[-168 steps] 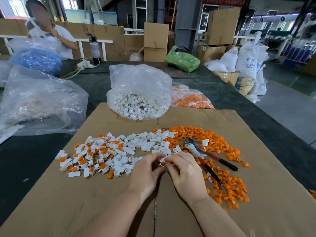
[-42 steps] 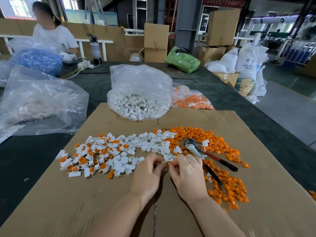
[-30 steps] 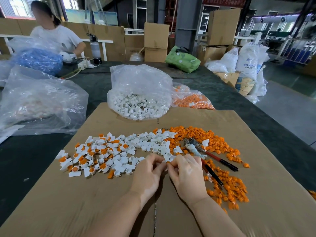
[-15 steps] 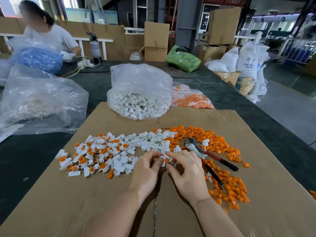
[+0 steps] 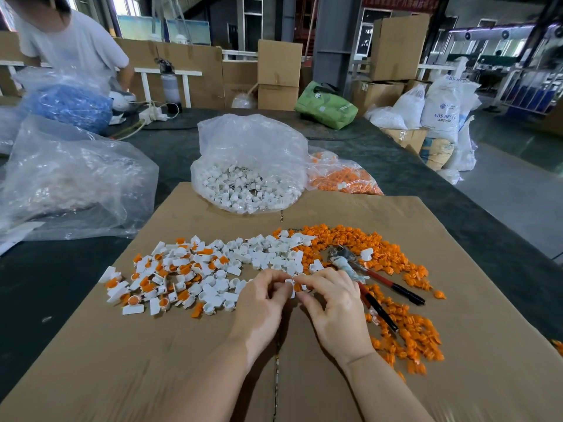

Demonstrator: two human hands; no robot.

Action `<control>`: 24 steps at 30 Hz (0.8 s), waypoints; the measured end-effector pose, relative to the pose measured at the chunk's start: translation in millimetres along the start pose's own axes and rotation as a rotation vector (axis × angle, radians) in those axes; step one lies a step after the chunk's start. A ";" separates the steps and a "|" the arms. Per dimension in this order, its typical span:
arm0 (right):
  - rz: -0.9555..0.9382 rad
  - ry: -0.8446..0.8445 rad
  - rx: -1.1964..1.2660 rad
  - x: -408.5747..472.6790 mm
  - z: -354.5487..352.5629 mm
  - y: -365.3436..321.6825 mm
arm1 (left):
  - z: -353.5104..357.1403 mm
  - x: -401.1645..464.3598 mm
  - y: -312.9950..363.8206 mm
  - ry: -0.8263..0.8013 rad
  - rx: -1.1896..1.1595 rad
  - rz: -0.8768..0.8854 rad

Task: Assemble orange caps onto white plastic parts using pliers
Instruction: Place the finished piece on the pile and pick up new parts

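The 2 hands meet in the middle, low over a big sheet of cardboard (image 5: 182,360) that lies on the dark table (image 5: 45,284). The left hand (image 5: 260,312) has its fingers curled and pinches a small white part (image 5: 289,283) at its tips. The right hand (image 5: 332,306) also has curled fingers, and they pinch an orange cap (image 5: 298,287) right against that white part. The 2 pieces touch each other between the fingertips. A heap of loose white parts (image 5: 268,254) lies just past the hands. To its left is a mixed heap (image 5: 170,278) of white parts, and many of them already have orange in them. A long heap of orange caps (image 5: 405,300) curves along the right side. The pliers (image 5: 368,275) lie on top of that orange heap, just beside the right hand, and no hand touches them. Farther back, a clear bag of white parts (image 5: 246,178) sits on the far edge of the cardboard. A bag of orange caps (image 5: 341,178) lies next to it on the right.
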State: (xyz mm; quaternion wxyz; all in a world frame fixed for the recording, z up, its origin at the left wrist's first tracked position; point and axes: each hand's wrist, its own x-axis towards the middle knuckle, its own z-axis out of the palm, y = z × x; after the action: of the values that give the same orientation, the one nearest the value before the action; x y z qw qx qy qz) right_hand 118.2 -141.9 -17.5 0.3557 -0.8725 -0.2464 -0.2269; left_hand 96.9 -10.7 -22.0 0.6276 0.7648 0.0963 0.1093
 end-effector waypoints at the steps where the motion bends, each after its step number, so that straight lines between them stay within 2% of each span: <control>1: -0.003 0.000 -0.003 0.0 0.1 0.1 | -0.2 -0.2 0.4 -0.003 -0.004 0.001; 7: -0.005 -0.008 -0.007 -0.4 0.8 1.8 | -0.2 0.6 1.9 -0.014 0.014 0.011; 11: -0.030 0.033 -0.098 0.1 0.9 1.6 | 0.0 2.5 0.6 -0.007 0.030 0.000; 13: 0.025 0.085 -0.161 1.0 -1.8 3.6 | -0.2 4.5 1.0 0.004 0.025 -0.017; 15: 0.172 0.123 -0.265 4.6 -8.7 7.2 | -0.7 6.6 1.8 0.017 0.020 -0.029; 17: 0.389 0.011 -0.448 12.6 -18.7 12.7 | -1.0 8.3 3.3 0.015 0.017 -0.054; 20: 0.651 -0.304 -0.612 28.8 -32.0 23.9 | 0.1 10.7 6.1 0.021 0.048 -0.078; 22: 0.718 -0.454 -0.606 37.0 -36.8 30.0 | 0.9 11.7 8.0 0.032 0.054 -0.083; 24: 0.699 -0.502 -0.631 41.3 -40.3 33.4 | 1.5 12.6 9.4 0.033 0.036 -0.101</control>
State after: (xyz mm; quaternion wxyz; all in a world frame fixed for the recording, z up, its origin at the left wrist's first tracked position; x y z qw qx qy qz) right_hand 161.1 -181.2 15.0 0.0606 -0.9946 0.0616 0.0578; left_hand 109.5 -10.3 -12.5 0.6169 0.7681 0.1470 0.0886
